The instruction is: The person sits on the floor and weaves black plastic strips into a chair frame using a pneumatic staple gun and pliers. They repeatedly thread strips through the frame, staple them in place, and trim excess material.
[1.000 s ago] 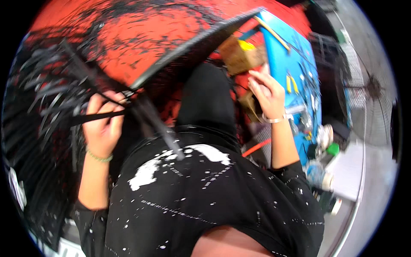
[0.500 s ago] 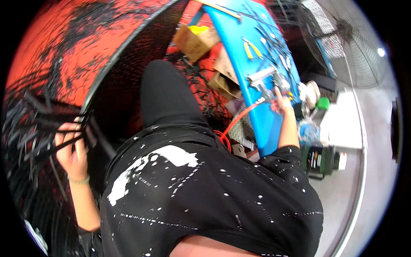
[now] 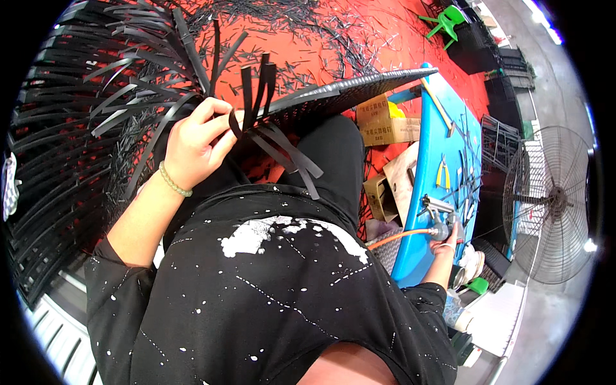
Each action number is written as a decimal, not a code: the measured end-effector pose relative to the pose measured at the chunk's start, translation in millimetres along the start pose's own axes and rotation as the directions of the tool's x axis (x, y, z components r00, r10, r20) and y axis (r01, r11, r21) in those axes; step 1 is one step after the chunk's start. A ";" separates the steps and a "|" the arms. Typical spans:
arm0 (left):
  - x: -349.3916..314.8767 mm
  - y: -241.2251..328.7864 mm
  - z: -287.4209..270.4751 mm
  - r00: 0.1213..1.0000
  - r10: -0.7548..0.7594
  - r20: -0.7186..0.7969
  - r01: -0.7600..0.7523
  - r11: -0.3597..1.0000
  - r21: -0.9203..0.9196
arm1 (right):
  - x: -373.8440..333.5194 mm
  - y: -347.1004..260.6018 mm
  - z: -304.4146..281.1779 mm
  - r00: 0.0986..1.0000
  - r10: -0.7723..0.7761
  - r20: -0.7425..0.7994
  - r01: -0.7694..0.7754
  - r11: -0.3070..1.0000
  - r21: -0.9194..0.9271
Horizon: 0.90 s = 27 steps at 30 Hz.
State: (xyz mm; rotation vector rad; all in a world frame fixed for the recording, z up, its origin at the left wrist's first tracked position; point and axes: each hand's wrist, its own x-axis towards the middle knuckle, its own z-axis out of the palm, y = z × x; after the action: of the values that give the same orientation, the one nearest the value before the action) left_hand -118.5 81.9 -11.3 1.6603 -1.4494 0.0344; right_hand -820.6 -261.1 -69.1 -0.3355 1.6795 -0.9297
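Observation:
My left hand (image 3: 196,144) is closed, its fingertips pinching black flat strips (image 3: 263,90) at the near end of a black woven panel (image 3: 346,96). Loose strip ends stick up and hang down beside the fingers. The panel slants across my knees, its far end reaching the blue table (image 3: 420,170). Over at the right, my right hand (image 3: 444,248) is wrapped round a grey and silver air stapler (image 3: 439,230) on that table. An orange air hose (image 3: 398,236) runs from the tool toward my lap. Part of its handle is hidden by my fingers.
Yellow-handled pliers (image 3: 443,172) and a wooden-handled hammer (image 3: 441,106) lie on the table. Cardboard boxes (image 3: 385,131) stand beside it. A large fan (image 3: 557,200) stands right. Black strips (image 3: 70,128) pile up at left, with scraps across the red floor (image 3: 398,38).
My view has swung, so the table appears farther right. My left hand has come up and inward with the strips, and the panel has tilted flatter. The right hand stays at the air stapler.

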 end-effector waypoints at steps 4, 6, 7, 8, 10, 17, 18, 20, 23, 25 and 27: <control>2.5 2.6 -0.9 0.999 0.033 -0.026 -0.034 0.999 -0.009 | 13.9 2.1 -1.3 0.998 -0.020 0.062 0.015 0.996 0.082; 1.6 3.3 -0.2 0.999 0.004 -0.051 -0.006 0.999 -0.044 | 21.7 -1.0 -4.0 0.997 -0.053 -0.065 0.054 0.998 0.025; 1.2 3.1 0.3 0.999 -0.003 -0.051 0.001 0.999 -0.047 | 26.7 -1.5 -2.8 0.997 -0.014 0.070 -0.005 0.965 0.263; 0.6 2.8 0.7 0.999 -0.002 -0.053 0.000 0.999 -0.035 | 27.7 -7.3 -3.5 0.992 -0.052 0.111 0.018 0.957 0.290; 0.0 1.9 1.7 0.999 -0.004 -0.054 0.001 0.999 -0.042 | 25.9 -17.2 -2.0 0.981 -0.004 0.195 -0.090 0.878 0.470; -1.9 1.6 1.8 0.998 0.003 -0.062 -0.005 1.000 -0.026 | -50.6 -37.7 54.9 0.870 -0.457 0.184 0.436 0.888 0.146; -2.3 1.6 1.2 0.999 0.008 -0.054 -0.010 0.999 -0.031 | -72.3 -43.1 73.2 0.857 -0.478 0.192 0.465 0.878 0.111; -3.0 1.0 1.0 0.999 0.017 -0.050 -0.019 0.999 -0.042 | -124.1 -54.8 112.3 0.844 -0.416 0.338 0.399 0.909 0.121; -4.5 -0.9 1.1 0.998 0.019 -0.054 -0.021 0.999 -0.044 | -199.9 -56.5 182.4 0.708 -0.352 0.612 0.386 0.919 0.082; -6.2 -1.7 1.1 0.998 0.011 -0.054 -0.016 0.995 -0.101 | -247.3 -46.2 230.2 0.573 -0.346 0.743 0.516 0.856 0.001; -8.0 -2.5 0.8 0.999 0.008 -0.031 -0.012 0.991 -0.131 | -294.5 -36.0 275.3 0.502 -0.321 0.803 0.686 0.713 -0.145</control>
State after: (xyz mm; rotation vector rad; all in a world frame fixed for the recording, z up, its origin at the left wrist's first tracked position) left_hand -119.4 87.3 -17.6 1.5395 -1.4072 -0.0287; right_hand -481.1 -204.9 143.9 -1.4365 0.9742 -0.6453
